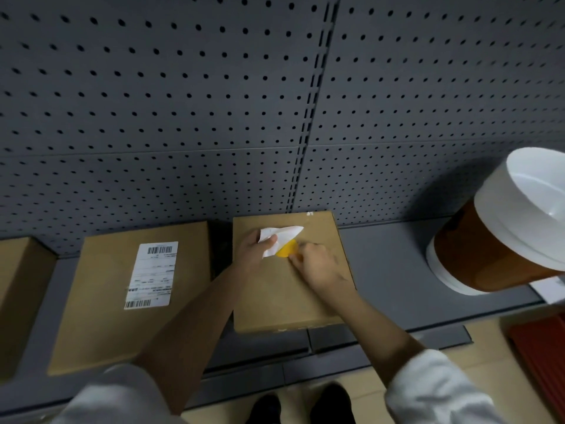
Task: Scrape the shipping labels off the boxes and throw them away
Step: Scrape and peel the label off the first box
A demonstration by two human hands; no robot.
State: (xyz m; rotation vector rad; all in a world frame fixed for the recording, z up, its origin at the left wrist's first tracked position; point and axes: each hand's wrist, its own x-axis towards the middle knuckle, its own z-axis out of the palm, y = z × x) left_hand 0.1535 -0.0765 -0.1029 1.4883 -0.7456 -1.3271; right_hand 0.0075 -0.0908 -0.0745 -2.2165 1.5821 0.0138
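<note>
Left hand [255,246] pinches crumpled white peeled label [282,234], lifted off brown cardboard box [284,295]. Right hand [318,266] grips yellow plastic scraper [287,250], blade on box top under label. Second brown box with intact white barcode label [153,275] sits left; white-rimmed brown bin [501,240] right.

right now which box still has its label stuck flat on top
The middle box, left of the one under the hands: its white barcode label lies flat and whole. The right box's label is peeled up in the left hand.
</note>
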